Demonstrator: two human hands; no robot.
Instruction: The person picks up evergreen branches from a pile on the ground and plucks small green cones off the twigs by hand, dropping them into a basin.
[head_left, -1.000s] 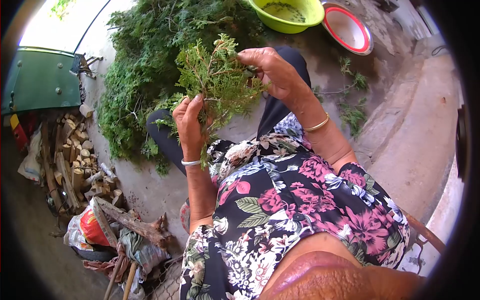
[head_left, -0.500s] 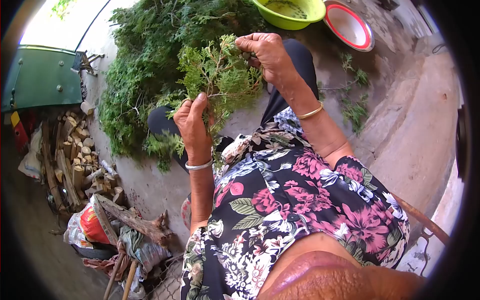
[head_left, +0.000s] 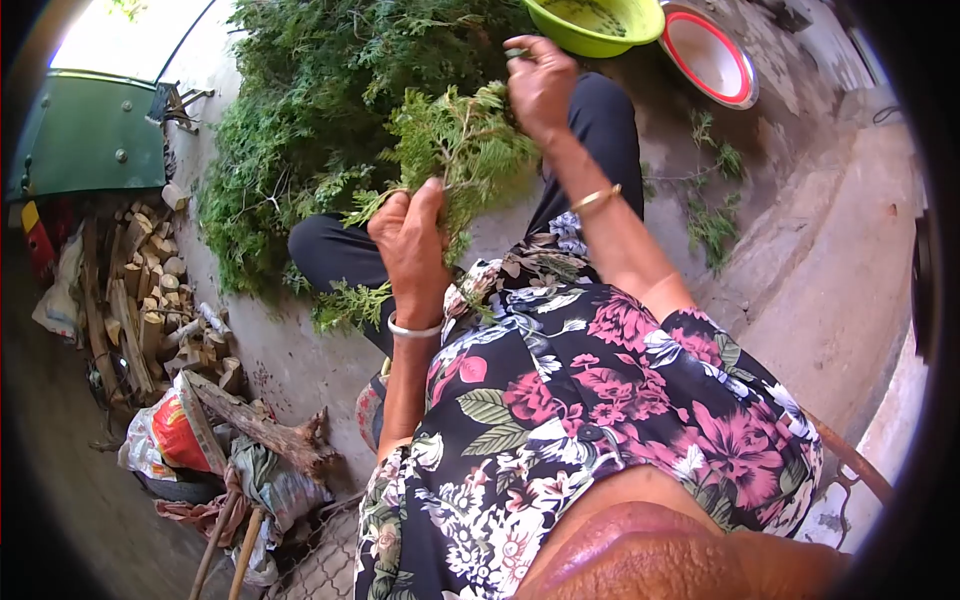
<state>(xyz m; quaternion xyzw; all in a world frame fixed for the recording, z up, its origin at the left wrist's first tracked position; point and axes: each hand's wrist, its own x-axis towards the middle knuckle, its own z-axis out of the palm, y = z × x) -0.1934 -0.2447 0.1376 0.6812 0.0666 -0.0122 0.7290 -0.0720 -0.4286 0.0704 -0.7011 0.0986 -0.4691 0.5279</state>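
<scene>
My left hand (head_left: 412, 245) is closed around the stem of a leafy evergreen branch (head_left: 455, 135), whose flat, scaly sprays fan out above my fist over my lap. Just past the branch's upper right side is my right hand (head_left: 543, 88), apart from it, with thumb and finger pinched on a small dark-green bit (head_left: 517, 53). Whether that bit is a cone or a leaf tip is too small to tell. The lime-green basin (head_left: 597, 38), with small dark bits inside, lies just beyond my right hand.
A large heap of evergreen branches (head_left: 300, 130) lies ahead to the left. Beside the basin is a red-rimmed white bowl (head_left: 708, 60). A loose sprig (head_left: 712, 215) lies on the floor at right. Chopped firewood (head_left: 150, 290), a log (head_left: 260, 425) and bags (head_left: 175, 435) are at left.
My right hand has moved from the branch's tip up and right toward the basin, with the small bit in its fingers. My left hand has shifted slightly right with the branch.
</scene>
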